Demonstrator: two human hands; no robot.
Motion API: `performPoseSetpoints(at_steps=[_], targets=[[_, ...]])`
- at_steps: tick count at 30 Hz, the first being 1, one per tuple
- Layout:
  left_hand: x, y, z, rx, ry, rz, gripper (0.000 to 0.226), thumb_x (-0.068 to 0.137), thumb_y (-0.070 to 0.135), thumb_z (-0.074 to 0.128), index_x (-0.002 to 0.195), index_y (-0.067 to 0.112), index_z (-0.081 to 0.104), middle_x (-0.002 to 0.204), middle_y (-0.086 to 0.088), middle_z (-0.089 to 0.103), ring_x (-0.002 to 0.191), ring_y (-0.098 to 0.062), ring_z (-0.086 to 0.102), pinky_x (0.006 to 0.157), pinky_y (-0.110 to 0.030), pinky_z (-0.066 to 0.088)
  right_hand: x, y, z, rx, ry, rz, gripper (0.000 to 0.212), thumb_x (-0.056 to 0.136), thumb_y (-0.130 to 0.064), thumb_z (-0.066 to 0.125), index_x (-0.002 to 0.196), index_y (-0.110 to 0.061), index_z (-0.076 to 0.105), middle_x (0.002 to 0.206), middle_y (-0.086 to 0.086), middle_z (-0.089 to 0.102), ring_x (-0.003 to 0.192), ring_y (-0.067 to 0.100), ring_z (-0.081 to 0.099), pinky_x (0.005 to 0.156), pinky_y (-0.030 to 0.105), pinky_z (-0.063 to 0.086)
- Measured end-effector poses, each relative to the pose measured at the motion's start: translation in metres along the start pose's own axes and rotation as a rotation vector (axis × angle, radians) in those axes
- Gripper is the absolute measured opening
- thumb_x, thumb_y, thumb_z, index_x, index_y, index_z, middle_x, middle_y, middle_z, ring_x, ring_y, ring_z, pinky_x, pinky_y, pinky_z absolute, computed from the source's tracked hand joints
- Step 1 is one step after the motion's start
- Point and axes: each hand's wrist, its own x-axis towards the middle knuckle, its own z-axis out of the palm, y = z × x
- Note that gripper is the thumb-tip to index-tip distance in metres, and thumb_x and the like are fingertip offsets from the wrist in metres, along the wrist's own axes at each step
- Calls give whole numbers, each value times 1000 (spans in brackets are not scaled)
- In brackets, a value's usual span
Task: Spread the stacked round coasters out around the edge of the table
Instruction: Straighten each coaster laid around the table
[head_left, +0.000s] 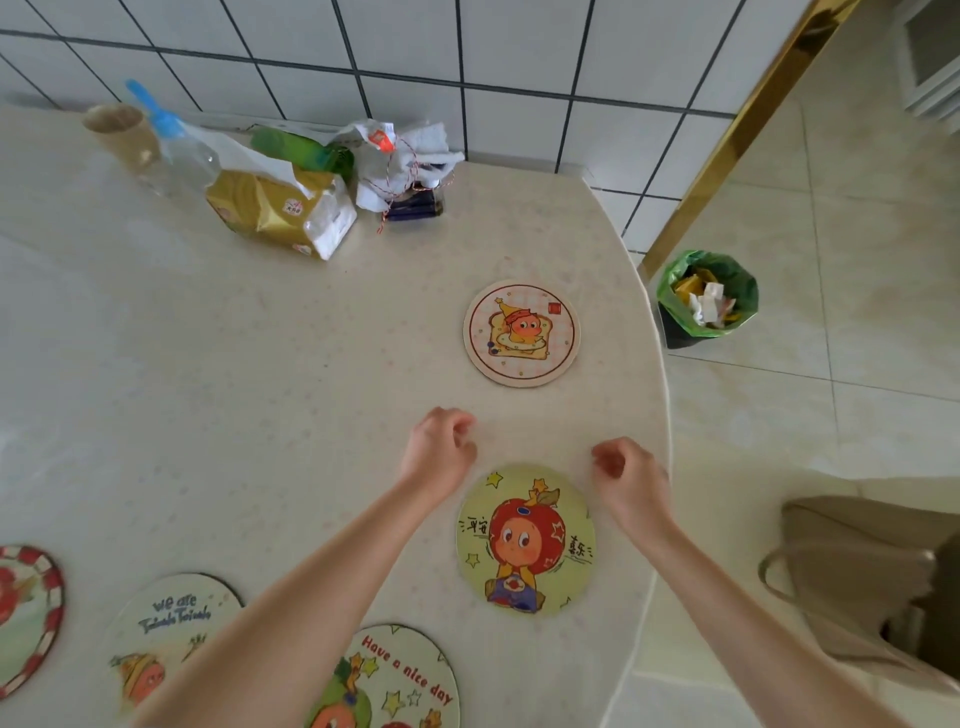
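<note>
Several round cartoon coasters lie flat, one by one, along the pale table (260, 374). A toast-picture coaster (521, 333) sits near the right edge. A yellow coaster with a red-headed figure (525, 540) lies closer to me, between my arms. At the front lie a "Have a nice day" coaster (400, 680), a "we are" coaster (166, 629) and a red-rimmed coaster (26, 618) cut by the left border. My left hand (440, 448) and my right hand (631, 475) hover just beyond the yellow coaster, fingers curled, holding nothing.
At the back by the tiled wall stand a paper cup (122, 132), a plastic bottle (179, 150), a gold tissue pack (280, 210), green packaging and a tied white bundle (402, 166). On the floor right of the table are a green-lined bin (706, 296) and a beige bag (857, 577).
</note>
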Motion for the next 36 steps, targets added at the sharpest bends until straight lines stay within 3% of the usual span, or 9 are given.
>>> performPoseSetpoints(at_steps=[4, 9, 13, 17, 20, 23, 28, 32, 36], targets=[[-43, -14, 11, -19, -5, -28, 34, 87, 9, 63, 121, 13, 62, 115, 1, 57, 94, -11, 54, 80, -19, 39, -51, 28, 16, 59, 41, 83, 16, 88, -13, 60, 101, -18, 68, 95, -6, 69, 91, 14, 65, 78, 23, 45], [-78, -26, 23, -118, 68, -153, 31, 89, 4, 56, 118, 10, 64, 113, -3, 56, 99, -17, 57, 81, -22, 43, -83, 37, 27, 112, 76, 148, 21, 86, -16, 61, 106, -21, 65, 94, -10, 64, 87, 10, 58, 72, 22, 39], [-90, -21, 31, -279, 90, -310, 35, 86, 3, 52, 118, 15, 62, 110, -1, 60, 96, -17, 59, 70, -23, 46, -85, 31, 27, 218, 67, 238, 19, 83, -16, 63, 101, -22, 64, 84, -15, 61, 87, 13, 58, 68, 24, 40], [-91, -20, 29, -421, 98, -422, 26, 83, 8, 58, 107, 17, 65, 95, 4, 65, 84, -13, 60, 59, -21, 46, -81, 26, 24, 261, 39, 257, 18, 83, -17, 65, 101, -17, 66, 84, -12, 62, 86, 12, 58, 74, 26, 41], [-90, -24, 22, -520, 100, -454, 15, 85, 7, 61, 96, 14, 70, 89, -1, 68, 85, -19, 66, 73, -32, 57, -77, 16, 23, 281, 26, 251, 18, 83, -17, 63, 100, -18, 65, 84, -11, 63, 83, 13, 61, 69, 27, 45], [-90, -27, 20, -560, 102, -433, 14, 88, 7, 61, 86, 19, 69, 88, -6, 70, 89, -26, 67, 84, -41, 58, -72, 5, 25, 302, -17, 240, 14, 85, -18, 60, 99, -19, 62, 88, -7, 63, 79, 11, 60, 61, 26, 46], [-87, -28, 20, -614, 150, -415, 17, 90, 9, 57, 85, 20, 69, 91, -9, 71, 91, -28, 68, 85, -45, 58, -67, -8, 29, 377, -79, 205, 12, 88, -16, 56, 100, -17, 59, 95, 1, 64, 90, 21, 63, 83, 42, 55], [-84, -34, 16, -631, 177, -430, 18, 89, 7, 57, 84, 21, 67, 90, -7, 68, 89, -29, 67, 84, -45, 58, -64, -13, 30, 394, -82, 164, 12, 88, -15, 58, 99, -15, 61, 90, 0, 63, 87, 22, 62, 78, 41, 54], [-78, -44, 11, -605, 208, -447, 20, 88, 4, 57, 81, 20, 66, 92, -9, 69, 83, -25, 66, 83, -45, 58, -55, -11, 32, 319, -47, 154, 16, 87, -11, 60, 101, -10, 65, 85, -2, 62, 82, 17, 59, 71, 28, 45]])
